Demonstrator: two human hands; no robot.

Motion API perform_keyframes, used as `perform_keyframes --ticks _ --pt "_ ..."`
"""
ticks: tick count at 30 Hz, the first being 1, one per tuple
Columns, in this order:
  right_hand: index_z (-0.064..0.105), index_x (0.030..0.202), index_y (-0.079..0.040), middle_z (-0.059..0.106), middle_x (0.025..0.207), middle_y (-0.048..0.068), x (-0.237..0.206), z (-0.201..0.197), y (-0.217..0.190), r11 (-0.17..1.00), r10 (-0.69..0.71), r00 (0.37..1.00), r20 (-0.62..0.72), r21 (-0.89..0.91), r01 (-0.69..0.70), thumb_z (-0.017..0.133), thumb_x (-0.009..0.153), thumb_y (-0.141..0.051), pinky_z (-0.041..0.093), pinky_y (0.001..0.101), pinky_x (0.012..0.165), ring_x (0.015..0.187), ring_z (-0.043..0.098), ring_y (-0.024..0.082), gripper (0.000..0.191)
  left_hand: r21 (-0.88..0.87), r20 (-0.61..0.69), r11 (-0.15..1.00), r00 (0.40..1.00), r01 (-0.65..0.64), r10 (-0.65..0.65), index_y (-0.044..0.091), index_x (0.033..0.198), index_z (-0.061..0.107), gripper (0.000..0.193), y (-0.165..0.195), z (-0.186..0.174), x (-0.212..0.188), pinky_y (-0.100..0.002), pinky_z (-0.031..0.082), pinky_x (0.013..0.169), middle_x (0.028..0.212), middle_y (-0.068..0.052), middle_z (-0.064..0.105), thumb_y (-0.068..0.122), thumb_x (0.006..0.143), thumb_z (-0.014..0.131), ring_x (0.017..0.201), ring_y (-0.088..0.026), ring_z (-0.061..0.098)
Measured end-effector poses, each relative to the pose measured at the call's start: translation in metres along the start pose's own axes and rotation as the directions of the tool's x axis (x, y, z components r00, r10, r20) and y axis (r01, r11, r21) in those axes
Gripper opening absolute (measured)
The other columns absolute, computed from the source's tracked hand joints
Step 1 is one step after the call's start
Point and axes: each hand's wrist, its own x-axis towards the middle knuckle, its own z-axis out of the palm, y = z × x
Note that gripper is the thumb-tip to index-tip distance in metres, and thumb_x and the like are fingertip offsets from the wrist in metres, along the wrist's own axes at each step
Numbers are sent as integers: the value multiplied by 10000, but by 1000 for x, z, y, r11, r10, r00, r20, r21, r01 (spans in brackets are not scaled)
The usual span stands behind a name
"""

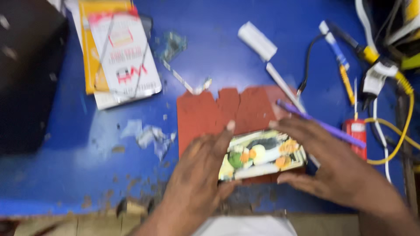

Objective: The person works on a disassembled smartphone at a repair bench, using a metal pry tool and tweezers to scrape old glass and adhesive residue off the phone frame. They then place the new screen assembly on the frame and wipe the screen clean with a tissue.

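I see my left hand (197,168) and right hand (337,168) with fingers (229,131) closed around the ends of a colourful card (261,154), steadying it over the red mat (218,113) on the blue bench (245,65).

Two bare forearms, no sleeves, no rings

We see a blue bench (218,43). Landmark: red mat (210,113). Up-left of it, a stack of booklets (118,57); left, torn paper scraps (151,135); above, a white marker (258,41); right, a yellow cable (404,118) and a small red box (358,133).
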Motion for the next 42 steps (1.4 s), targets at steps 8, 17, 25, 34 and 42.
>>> perform_keyframes --ticks 8,17,25,34,42 --pt "531 1393 -90 586 1420 138 12 13 8 999 -9 997 -78 -49 6 888 631 -281 451 435 1103 1398 502 336 863 -21 25 1000 1000 6 -6 18 1560 297 1035 -19 1 -17 -505 411 1089 1358 -232 558 200 730 888 1263 -446 514" --pt "558 1370 -82 618 1372 106 4 27 42 994 -26 999 -30 -110 22 901 607 -333 473 431 1062 1322 549 331 874 28 -181 990 975 137 -130 36 1421 505 637 -45 -34 -54 -451 492 1054 1331 -194 624 78 846 777 1253 -379 600" --pt "573 1358 -94 619 1363 108 5 30 48 983 86 995 39 -164 -79 895 583 -375 488 416 1047 1319 552 306 884 -85 -299 968 921 237 -252 22 1084 688 314 -61 -26 -70 -250 610 680 1007 -86 729 -174 859 590 769 -153 734" --pt "579 1364 -130 618 1378 76 6 34 53 974 89 993 74 -216 -71 888 601 -464 475 416 1051 1344 537 293 889 -95 -295 974 928 207 -226 13 1079 692 351 -63 -28 -67 -245 614 681 1017 -94 732 -190 815 583 770 -153 732" --pt "619 1364 -177 617 1359 45 15 36 38 968 62 996 72 -249 -42 857 594 -472 513 387 1014 1310 548 277 858 -84 -295 985 940 154 -172 17 1075 687 266 -65 -28 -66 -279 606 694 1000 -101 721 -132 858 646 791 -196 735"
